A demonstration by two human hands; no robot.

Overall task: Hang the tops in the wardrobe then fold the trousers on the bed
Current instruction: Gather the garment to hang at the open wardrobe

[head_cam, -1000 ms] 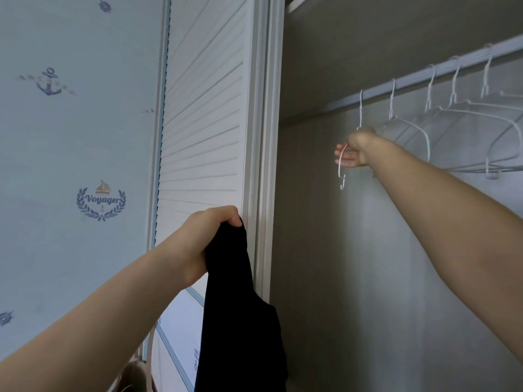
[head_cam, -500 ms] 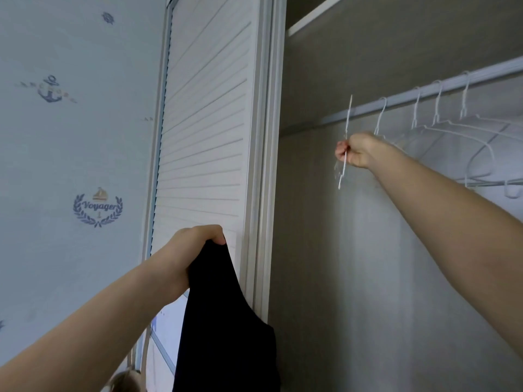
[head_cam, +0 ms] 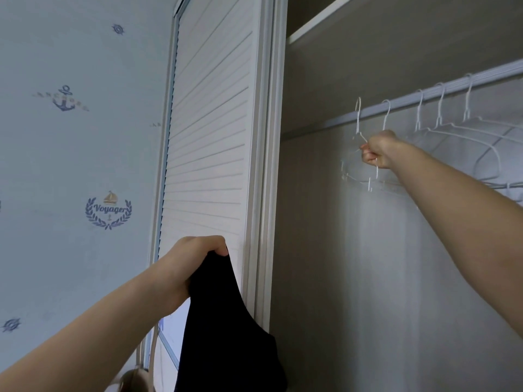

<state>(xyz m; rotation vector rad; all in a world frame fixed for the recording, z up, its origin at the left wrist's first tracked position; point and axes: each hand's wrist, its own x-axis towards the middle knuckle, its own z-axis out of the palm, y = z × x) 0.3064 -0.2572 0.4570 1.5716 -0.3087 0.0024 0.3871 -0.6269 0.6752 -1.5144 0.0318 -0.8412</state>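
Note:
My left hand (head_cam: pixel 195 258) grips the top edge of a black top (head_cam: pixel 223 329), which hangs down in front of the wardrobe's door frame. My right hand (head_cam: pixel 377 151) reaches into the open wardrobe and is closed around the leftmost white wire hanger (head_cam: pixel 358 120), just below its hook. That hook sits at the level of the grey rail (head_cam: pixel 402 106); I cannot tell whether it is on it. The hanger's lower bar shows faintly below my fist.
Several more white wire hangers (head_cam: pixel 458 128) hang on the rail to the right. A white louvred sliding door (head_cam: pixel 209 142) stands left of the opening. A shelf edge (head_cam: pixel 317 26) runs above the rail. Blue nautical wallpaper (head_cam: pixel 70 165) covers the left wall.
My right hand closed on the leftmost hanger and turned it so its frame swings out to the left. The view tilted upward; my left hand keeps holding the black top.

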